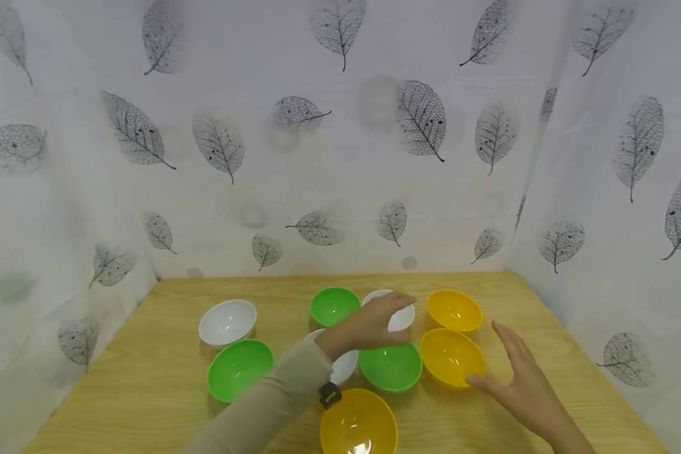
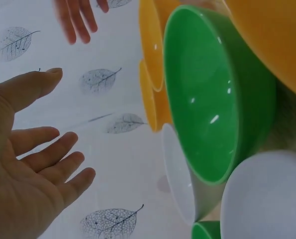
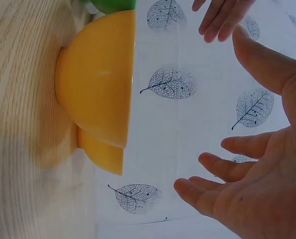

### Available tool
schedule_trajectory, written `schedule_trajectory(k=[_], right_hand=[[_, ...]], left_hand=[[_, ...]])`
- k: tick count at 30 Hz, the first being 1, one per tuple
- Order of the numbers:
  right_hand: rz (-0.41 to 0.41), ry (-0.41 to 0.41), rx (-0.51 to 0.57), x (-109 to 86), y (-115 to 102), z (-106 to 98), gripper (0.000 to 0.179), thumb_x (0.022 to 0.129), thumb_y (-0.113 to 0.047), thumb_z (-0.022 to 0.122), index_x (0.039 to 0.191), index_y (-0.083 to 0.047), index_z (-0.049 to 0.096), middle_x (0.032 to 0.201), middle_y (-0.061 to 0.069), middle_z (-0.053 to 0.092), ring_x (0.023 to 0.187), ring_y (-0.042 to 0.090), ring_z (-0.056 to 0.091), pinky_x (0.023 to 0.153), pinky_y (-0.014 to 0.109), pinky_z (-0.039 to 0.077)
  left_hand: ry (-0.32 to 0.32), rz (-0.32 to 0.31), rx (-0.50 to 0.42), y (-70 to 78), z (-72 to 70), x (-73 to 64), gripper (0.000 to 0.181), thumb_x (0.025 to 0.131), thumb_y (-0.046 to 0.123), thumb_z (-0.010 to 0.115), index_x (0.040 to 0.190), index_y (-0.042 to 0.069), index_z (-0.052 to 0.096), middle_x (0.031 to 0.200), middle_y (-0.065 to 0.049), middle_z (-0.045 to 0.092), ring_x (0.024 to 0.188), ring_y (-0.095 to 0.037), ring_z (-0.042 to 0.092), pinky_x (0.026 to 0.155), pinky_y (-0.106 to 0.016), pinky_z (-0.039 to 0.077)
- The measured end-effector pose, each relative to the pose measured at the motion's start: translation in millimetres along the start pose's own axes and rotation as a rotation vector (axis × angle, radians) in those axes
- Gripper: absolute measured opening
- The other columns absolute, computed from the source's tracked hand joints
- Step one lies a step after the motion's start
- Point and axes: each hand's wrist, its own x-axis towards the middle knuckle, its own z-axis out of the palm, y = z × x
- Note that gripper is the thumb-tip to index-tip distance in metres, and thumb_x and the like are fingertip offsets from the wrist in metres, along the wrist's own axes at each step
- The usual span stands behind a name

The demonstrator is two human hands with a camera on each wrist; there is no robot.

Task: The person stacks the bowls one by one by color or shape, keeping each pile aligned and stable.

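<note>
My left hand (image 1: 374, 325) hovers over the middle bowls, fingers and thumb spread apart, holding nothing. Below it are a green bowl (image 1: 390, 372) and a white bowl (image 1: 401, 320), both partly hidden by the hand. Another white bowl (image 1: 345, 367) shows under the left wrist. Off to the right, my right hand (image 1: 524, 384) is raised with its thumb and fingers spread and nothing in them. Its thumb is nearest a yellow bowl (image 1: 453, 358); the right wrist view shows a gap between the fingers (image 3: 227, 167) and that bowl. Behind stands a second yellow bowl (image 1: 454, 309).
A third yellow bowl (image 1: 359, 425) stands at the front. At the left are a white bowl (image 1: 227, 323) and a green bowl (image 1: 240, 371); another green bowl (image 1: 335, 306) is at the back. Leaf-patterned curtains (image 1: 340, 183) border the wooden table (image 1: 136, 378) behind and at both sides.
</note>
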Motion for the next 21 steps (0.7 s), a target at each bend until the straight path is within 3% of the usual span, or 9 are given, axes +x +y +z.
schedule_trajectory(k=[5, 10, 17, 21], right_hand=[[0.048, -0.075, 0.02, 0.1, 9, 4, 0.108, 0.076, -0.035, 0.081, 0.153, -0.004, 0.011, 0.151, 0.032, 0.017, 0.129, 0.058, 0.027, 0.09, 0.079, 0.028], [0.041, -0.094, 0.015, 2.1, 14, 12, 0.109, 0.075, -0.035, 0.081, 0.151, 0.003, 0.013, 0.149, 0.034, 0.018, 0.128, 0.059, 0.027, 0.093, 0.078, 0.028], [0.043, -0.118, 0.015, 3.0, 19, 19, 0.106, 0.076, -0.035, 0.08, 0.149, 0.006, 0.015, 0.148, 0.037, 0.018, 0.127, 0.061, 0.026, 0.092, 0.078, 0.027], [0.086, -0.175, 0.032, 2.7, 22, 22, 0.107, 0.079, -0.037, 0.077, 0.149, 0.007, 0.01, 0.149, 0.038, 0.016, 0.122, 0.062, 0.034, 0.092, 0.072, 0.037]], left_hand=[[-0.066, -0.057, -0.038, 6.2, 22.3, 12.5, 0.078, 0.087, 0.038, 0.07, 0.148, 0.006, 0.033, 0.151, -0.008, 0.037, 0.138, -0.021, 0.036, 0.115, -0.031, 0.028], [-0.051, -0.144, -0.146, 10.2, 36.5, 21.9, 0.083, 0.084, 0.041, 0.073, 0.15, 0.011, 0.031, 0.152, -0.004, 0.037, 0.138, -0.019, 0.037, 0.113, -0.03, 0.031], [-0.074, -0.225, -0.167, 14.3, 50.1, 33.8, 0.086, 0.083, 0.042, 0.073, 0.15, 0.009, 0.031, 0.153, -0.002, 0.035, 0.139, -0.017, 0.035, 0.113, -0.028, 0.03], [-0.112, -0.286, -0.182, 18.0, 57.1, 35.8, 0.09, 0.078, 0.042, 0.078, 0.149, 0.01, 0.033, 0.148, -0.003, 0.043, 0.133, -0.017, 0.044, 0.109, -0.03, 0.037]])
